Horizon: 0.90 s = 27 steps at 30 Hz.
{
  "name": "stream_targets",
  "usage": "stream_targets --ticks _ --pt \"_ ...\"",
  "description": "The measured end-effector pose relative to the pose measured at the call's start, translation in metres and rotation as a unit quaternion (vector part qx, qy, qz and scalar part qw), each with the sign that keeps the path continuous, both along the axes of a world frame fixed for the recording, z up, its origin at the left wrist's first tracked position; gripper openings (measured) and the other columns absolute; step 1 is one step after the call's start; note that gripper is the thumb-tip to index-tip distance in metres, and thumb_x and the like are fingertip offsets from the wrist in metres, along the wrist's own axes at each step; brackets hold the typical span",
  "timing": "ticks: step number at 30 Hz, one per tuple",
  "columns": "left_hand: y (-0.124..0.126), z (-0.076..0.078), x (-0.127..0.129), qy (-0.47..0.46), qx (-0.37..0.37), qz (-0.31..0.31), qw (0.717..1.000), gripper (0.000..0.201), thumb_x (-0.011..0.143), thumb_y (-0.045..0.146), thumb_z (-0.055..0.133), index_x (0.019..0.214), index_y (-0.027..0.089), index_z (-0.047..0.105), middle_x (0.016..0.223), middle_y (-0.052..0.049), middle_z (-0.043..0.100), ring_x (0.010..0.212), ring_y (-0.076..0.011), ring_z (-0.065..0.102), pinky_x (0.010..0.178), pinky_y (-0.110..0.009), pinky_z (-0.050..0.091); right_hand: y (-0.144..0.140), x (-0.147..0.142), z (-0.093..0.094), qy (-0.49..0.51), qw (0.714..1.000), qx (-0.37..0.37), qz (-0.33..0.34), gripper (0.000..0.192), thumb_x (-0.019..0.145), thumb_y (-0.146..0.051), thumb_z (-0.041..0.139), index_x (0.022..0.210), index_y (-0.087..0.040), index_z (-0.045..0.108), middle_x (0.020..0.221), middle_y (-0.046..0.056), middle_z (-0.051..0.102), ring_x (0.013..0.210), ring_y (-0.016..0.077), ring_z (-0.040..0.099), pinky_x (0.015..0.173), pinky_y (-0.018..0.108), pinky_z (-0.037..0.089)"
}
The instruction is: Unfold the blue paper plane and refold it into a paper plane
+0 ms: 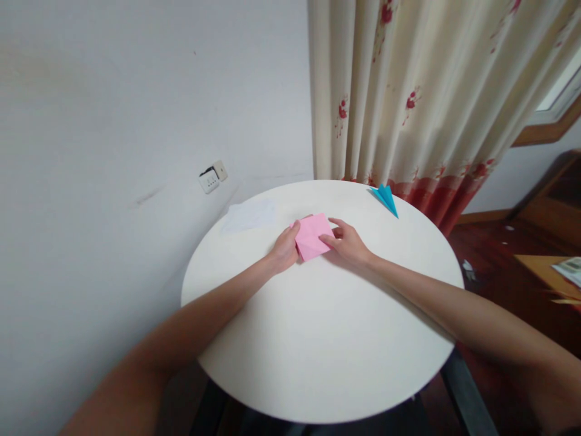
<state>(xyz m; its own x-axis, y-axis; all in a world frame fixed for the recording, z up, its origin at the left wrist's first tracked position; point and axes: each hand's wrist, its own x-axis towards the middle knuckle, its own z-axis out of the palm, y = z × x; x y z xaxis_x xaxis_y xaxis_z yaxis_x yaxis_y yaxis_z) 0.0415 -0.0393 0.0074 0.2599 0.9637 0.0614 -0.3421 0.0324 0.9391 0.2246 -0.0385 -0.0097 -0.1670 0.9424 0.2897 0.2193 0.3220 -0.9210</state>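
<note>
Both hands are on a pink paper (313,236) lying flat near the middle-far part of a round white tabletop (327,339). Left hand (284,249) sits at the sheet's left edge, thumb up on the paper, fingers curled loosely beside it; right hand (348,241) rests at the right edge, fingertips pressing down on the sheet, not closed around anything. Neither hand lifts the paper; both pin it against the surface. Judged step: mid-fold, a crease being set or a flap being held down. A faint diagonal line crosses the lower part of the pink sheet, so it looks already creased at least once. The next move would likely call for one hand to keep the sheet anchored while the other runs along an edge or lifts a corner; alignment of the edges would matter, since thin paper slides easily on a smooth top. Pink sheet: thin, matte, roughly square, sharp corners. A folded blue paper shape (385,198), pointed like a dart, lies well apart near the far right rim. A pale white sheet (249,216), hard to tell from the surface, lies to the far left. Tabletop smooth, slightly glossy. Behind it a cream curtain (417,91) with red flower print, and a wall socket (212,177) on the plain wall.
</note>
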Motion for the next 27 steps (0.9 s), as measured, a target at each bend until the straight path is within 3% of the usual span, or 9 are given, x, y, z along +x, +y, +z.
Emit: stream_targets --ticks 2,4,6,11,15,21,27 --pt "0.001 -0.001 -0.001 0.003 0.008 -0.015 1.0 0.049 0.098 0.052 0.044 0.134 0.021 0.054 0.138 -0.012 0.06 0.124 -0.0272 0.059 0.104 -0.045 0.048 0.0 0.001 0.001 0.035 0.996 -0.062 0.049 0.044 0.074 -0.042 0.074 0.103 -0.009 0.067 0.084 0.01 0.073 0.069 0.0178 0.064 0.061 0.029 0.05" --pt "0.001 -0.002 -0.002 0.005 0.011 -0.032 0.999 0.052 0.097 0.057 0.043 0.132 0.02 0.055 0.137 -0.014 0.06 0.124 -0.0286 0.059 0.103 -0.046 0.048 0.0 0.003 0.002 0.051 0.994 -0.078 0.057 0.032 0.068 -0.041 0.077 0.077 -0.012 0.066 0.066 0.004 0.067 0.056 0.0129 0.056 0.051 0.024 0.042" --pt "0.001 -0.003 -0.003 0.003 0.015 -0.045 0.999 0.051 0.097 0.056 0.045 0.126 0.017 0.059 0.134 -0.015 0.062 0.123 -0.0287 0.059 0.103 -0.046 0.048 0.001 0.004 0.003 0.055 0.995 -0.071 0.039 0.03 0.065 -0.04 0.077 0.066 -0.014 0.061 0.058 0.001 0.062 0.05 0.0106 0.05 0.046 0.022 0.036" --pt "0.002 -0.002 -0.007 0.019 0.027 -0.055 0.998 0.037 0.088 0.037 0.068 0.115 0.012 0.065 0.124 -0.016 0.067 0.113 -0.0265 0.064 0.1 -0.04 0.049 0.005 0.01 0.007 0.06 0.997 -0.049 -0.001 0.026 0.065 -0.037 0.074 0.066 -0.016 0.06 0.057 0.001 0.061 0.05 0.0109 0.05 0.045 0.022 0.036" --pt "0.004 -0.001 -0.014 0.059 0.032 -0.056 0.996 0.044 0.076 0.026 0.08 0.114 0.01 0.066 0.122 -0.016 0.068 0.106 -0.0244 0.066 0.098 -0.039 0.05 0.008 0.013 0.007 0.061 0.997 -0.033 -0.017 0.026 0.064 -0.039 0.073 0.066 -0.016 0.06 0.056 0.0 0.06 0.05 0.0113 0.049 0.045 0.023 0.036" --pt "0.002 -0.003 -0.015 0.119 0.034 -0.039 0.992 0.057 0.063 0.023 0.089 0.114 0.012 0.067 0.115 -0.015 0.071 0.097 -0.0246 0.069 0.09 -0.041 0.054 0.011 0.012 0.005 0.062 0.997 -0.019 -0.035 0.025 0.064 -0.039 0.071 0.065 -0.016 0.06 0.054 -0.001 0.057 0.051 0.0115 0.049 0.047 0.023 0.036" --pt "0.007 0.003 -0.027 0.195 0.035 -0.059 0.978 0.053 0.064 0.028 0.088 0.112 0.012 0.071 0.109 -0.015 0.074 0.089 -0.0254 0.071 0.079 -0.037 0.057 0.011 0.014 0.006 0.052 0.998 -0.022 -0.023 0.025 0.064 -0.038 0.071 0.064 -0.016 0.06 0.054 -0.002 0.055 0.051 0.0107 0.045 0.048 0.024 0.033"
